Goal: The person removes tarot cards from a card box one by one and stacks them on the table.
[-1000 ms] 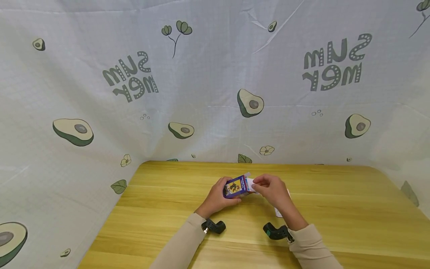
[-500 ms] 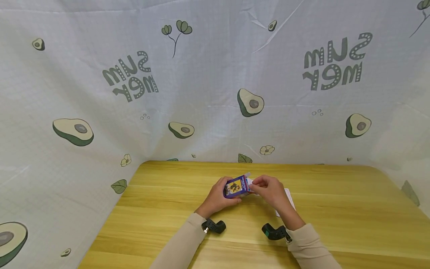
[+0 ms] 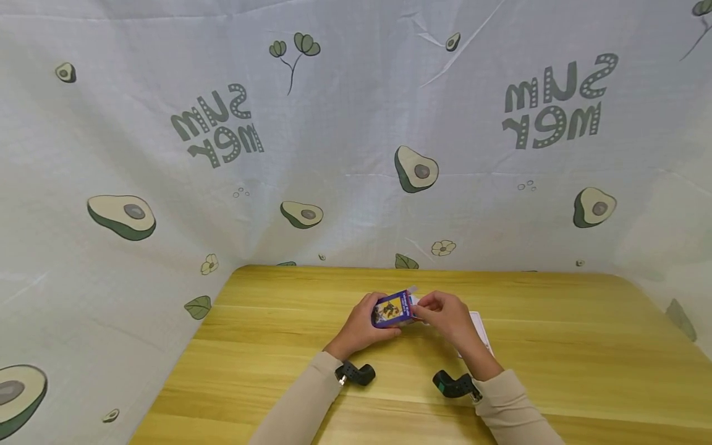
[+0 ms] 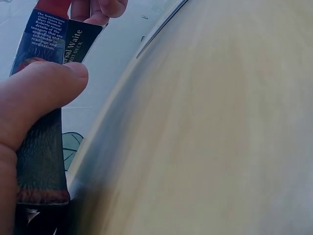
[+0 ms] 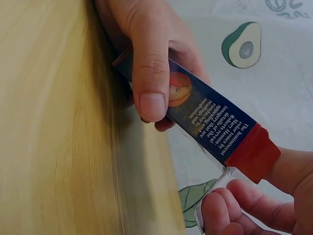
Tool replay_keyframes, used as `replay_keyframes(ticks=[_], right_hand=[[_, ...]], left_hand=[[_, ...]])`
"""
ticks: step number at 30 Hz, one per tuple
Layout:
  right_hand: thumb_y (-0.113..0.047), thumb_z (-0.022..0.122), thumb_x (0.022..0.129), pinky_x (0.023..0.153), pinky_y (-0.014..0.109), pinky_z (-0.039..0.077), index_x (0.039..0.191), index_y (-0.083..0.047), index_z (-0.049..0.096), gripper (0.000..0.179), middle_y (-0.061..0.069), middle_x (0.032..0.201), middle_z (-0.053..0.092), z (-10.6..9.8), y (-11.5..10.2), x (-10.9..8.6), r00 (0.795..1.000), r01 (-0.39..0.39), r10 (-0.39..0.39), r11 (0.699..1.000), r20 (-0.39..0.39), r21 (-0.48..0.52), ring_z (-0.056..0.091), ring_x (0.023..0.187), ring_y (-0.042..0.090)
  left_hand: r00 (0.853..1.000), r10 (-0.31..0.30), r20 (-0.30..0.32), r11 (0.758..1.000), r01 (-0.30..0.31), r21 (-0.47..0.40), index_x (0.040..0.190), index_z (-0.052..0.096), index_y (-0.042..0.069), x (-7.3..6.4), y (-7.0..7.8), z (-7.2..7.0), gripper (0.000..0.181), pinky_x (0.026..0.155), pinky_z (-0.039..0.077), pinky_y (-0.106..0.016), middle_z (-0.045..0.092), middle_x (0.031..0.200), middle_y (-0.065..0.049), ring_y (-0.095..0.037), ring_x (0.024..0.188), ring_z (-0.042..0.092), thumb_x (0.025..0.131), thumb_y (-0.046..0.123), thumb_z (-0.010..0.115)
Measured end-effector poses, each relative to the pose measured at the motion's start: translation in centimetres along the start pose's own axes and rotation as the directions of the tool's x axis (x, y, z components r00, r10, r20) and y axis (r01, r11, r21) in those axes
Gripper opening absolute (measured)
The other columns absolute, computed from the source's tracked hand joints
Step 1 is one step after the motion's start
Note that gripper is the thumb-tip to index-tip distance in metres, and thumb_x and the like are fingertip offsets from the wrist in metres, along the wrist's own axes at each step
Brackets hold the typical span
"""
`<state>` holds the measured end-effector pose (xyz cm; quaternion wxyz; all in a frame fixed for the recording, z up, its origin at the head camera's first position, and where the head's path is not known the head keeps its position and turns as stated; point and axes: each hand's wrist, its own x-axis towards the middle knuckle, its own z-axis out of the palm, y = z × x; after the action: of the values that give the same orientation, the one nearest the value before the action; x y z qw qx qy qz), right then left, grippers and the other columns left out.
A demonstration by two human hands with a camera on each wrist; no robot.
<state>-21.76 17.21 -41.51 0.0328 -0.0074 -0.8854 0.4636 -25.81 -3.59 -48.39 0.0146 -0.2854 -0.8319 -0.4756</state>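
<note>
In the head view a purple-blue tarot card box (image 3: 391, 310) is held tilted above the table. My left hand (image 3: 358, 327) grips it around the closed end, thumb on the narrow side printed with small text, as the right wrist view shows. The other end stands open, with a red side flap (image 5: 253, 152) sticking out. There the fingers of my right hand (image 3: 447, 315) pinch a thin whitish end flap (image 5: 199, 215). In the left wrist view my left thumb (image 4: 54, 81) presses the printed side. The inside of the box is hidden.
A white card or booklet (image 3: 479, 327) lies on the wooden table (image 3: 567, 346), partly covered by the right forearm. Behind the table hangs a white curtain (image 3: 345, 123) with avocado prints. Each wrist wears a black strap with a camera.
My right fingers have come slightly nearer the box's open end, and less of the white flap shows. More of the white card on the table has come into sight. The left hand stays.
</note>
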Motion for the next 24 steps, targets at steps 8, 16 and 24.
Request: replay_keyframes(ticks=[8, 16, 24], right_hand=[[-0.017, 0.071, 0.087, 0.061, 0.028, 0.048, 0.092, -0.001, 0.066, 0.018, 0.005, 0.078, 0.066, 0.26, -0.02, -0.10, 1.000, -0.008, 0.008, 1.000, -0.001, 0.002, 0.057, 0.069, 0.017], [-0.015, 0.072, 0.087, 0.062, 0.028, 0.049, 0.092, -0.001, 0.066, 0.016, 0.005, 0.079, 0.065, 0.38, 0.18, -0.03, 1.000, -0.005, 0.005, 1.000, 0.003, -0.012, 0.057, 0.070, 0.017], [-0.017, 0.071, 0.087, 0.061, 0.027, 0.048, 0.092, 0.000, 0.067, 0.018, 0.007, 0.081, 0.065, 0.27, 0.08, -0.10, 1.000, -0.011, 0.011, 1.000, 0.007, -0.018, 0.057, 0.071, 0.018]], left_hand=[[1.000, 0.020, -0.005, 1.000, -0.020, 0.011, 0.132, 0.046, 0.014, 0.08, -0.36, 0.24, 0.070, 0.087, 0.046, -0.027, 0.053, 0.118, 0.000, -0.010, 0.098, 0.053, 0.077, 0.039, 0.081], [1.000, 0.011, 0.000, 1.000, -0.011, 0.026, 0.132, 0.046, 0.014, 0.01, -0.14, 0.12, 0.071, 0.088, 0.046, -0.027, 0.053, 0.119, 0.000, -0.010, 0.100, 0.053, 0.076, 0.040, 0.081], [1.000, 0.011, 0.001, 1.000, -0.011, 0.014, 0.132, 0.046, 0.016, 0.02, -0.35, 0.20, 0.070, 0.088, 0.046, -0.027, 0.053, 0.119, 0.000, -0.010, 0.100, 0.053, 0.076, 0.039, 0.081]])
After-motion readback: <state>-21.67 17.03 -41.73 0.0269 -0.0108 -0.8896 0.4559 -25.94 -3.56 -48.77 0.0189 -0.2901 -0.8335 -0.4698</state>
